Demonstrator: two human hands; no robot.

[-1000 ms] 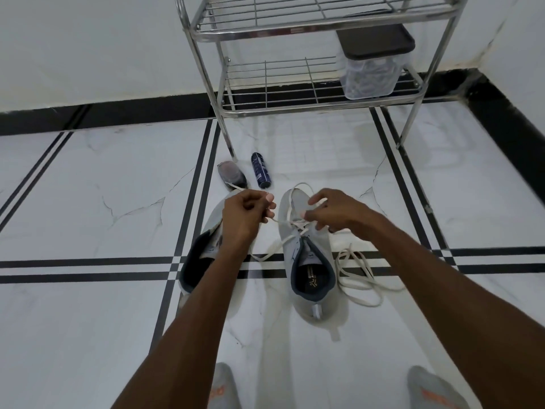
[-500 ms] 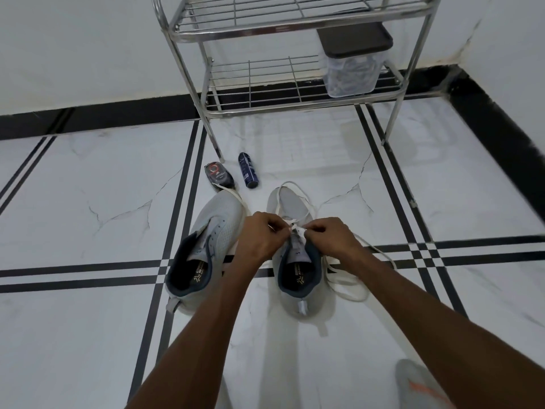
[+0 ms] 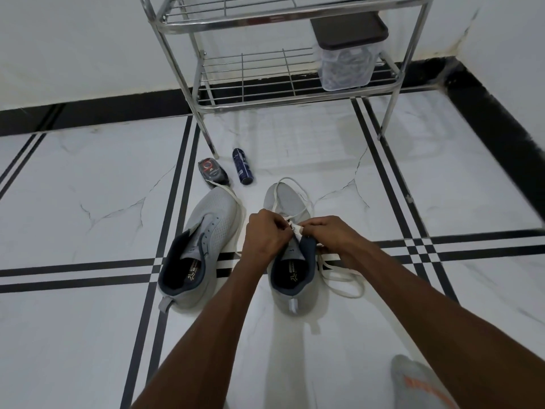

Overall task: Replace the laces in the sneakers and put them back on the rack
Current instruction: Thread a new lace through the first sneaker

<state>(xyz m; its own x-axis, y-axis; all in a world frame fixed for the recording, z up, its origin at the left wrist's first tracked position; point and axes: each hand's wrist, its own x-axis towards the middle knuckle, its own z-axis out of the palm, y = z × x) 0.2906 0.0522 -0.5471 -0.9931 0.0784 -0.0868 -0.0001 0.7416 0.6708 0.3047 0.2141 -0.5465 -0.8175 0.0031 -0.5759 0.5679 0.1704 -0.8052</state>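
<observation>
White marble floor (image 3: 88, 335), black stripes, steel rack (image 3: 295, 93) by wall. Left hand (image 3: 264, 236) and right hand (image 3: 330, 236) pinch white lace (image 3: 296, 230) over right sneaker (image 3: 290, 270); left sneaker (image 3: 200, 246) unlaced beside it. Risks: loose loops tangling, eyelet skipped, lace end slipping from fingers.

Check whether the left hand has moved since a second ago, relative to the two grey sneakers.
Yes. The left hand has shifted rightward, off the unlaced grey sneaker and onto the other grey sneaker, meeting the right hand.
</observation>
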